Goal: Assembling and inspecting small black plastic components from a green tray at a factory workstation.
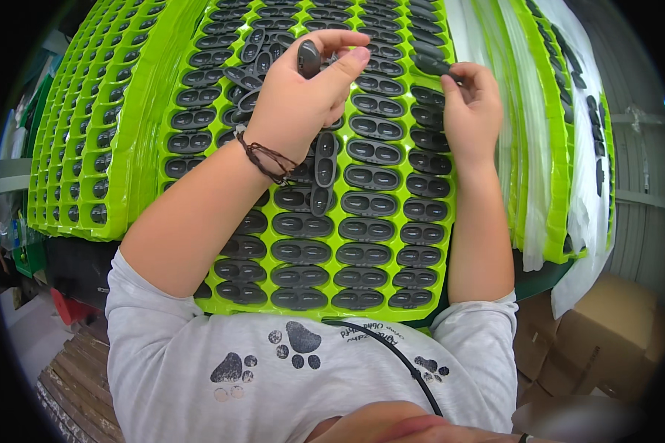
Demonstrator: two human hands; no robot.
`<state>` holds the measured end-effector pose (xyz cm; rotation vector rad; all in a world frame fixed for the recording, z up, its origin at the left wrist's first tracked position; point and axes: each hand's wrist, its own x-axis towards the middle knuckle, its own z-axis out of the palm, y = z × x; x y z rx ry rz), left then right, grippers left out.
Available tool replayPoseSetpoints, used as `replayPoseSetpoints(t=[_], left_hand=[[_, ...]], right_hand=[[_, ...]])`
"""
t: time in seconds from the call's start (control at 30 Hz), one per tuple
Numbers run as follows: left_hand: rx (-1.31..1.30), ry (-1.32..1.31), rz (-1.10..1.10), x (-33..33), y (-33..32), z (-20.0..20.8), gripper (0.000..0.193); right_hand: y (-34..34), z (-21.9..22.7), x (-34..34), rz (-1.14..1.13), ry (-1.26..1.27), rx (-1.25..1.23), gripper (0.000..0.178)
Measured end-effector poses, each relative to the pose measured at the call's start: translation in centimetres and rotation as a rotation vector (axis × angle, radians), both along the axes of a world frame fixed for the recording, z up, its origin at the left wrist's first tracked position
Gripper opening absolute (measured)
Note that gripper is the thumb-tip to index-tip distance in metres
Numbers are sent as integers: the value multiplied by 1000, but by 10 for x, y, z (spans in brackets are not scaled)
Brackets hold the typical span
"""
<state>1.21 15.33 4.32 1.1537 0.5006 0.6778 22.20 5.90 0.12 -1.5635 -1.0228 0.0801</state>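
Observation:
A bright green tray lies before me, its rows of pockets filled with dark grey oval plastic parts, each with two rounded hollows. My left hand is over the tray's upper middle, fingers curled, with a dark oval part between thumb and fingers. At the tray's right edge, my right hand pinches the end of another dark oval part above the rightmost column. Loose parts lie heaped on the seated ones beneath and beside my left hand, which hides some of them.
To the left stands a stack of green trays holding smaller dark pieces. More green trays with whitish plastic sheets and dark parts stand on the right. Cardboard boxes sit below right. A black cord hangs over my shirt.

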Motion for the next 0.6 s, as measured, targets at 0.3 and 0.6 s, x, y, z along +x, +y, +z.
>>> replayPoseSetpoints(t=[0.3, 0.6], left_hand=[[-280, -238, -52, 3, 5, -5, 46], [-366, -252, -32, 2, 12, -6, 40]], right_hand=[[-3, -2, 11, -120, -594, -347, 12], [0, 18, 10, -52, -525, -467, 15]])
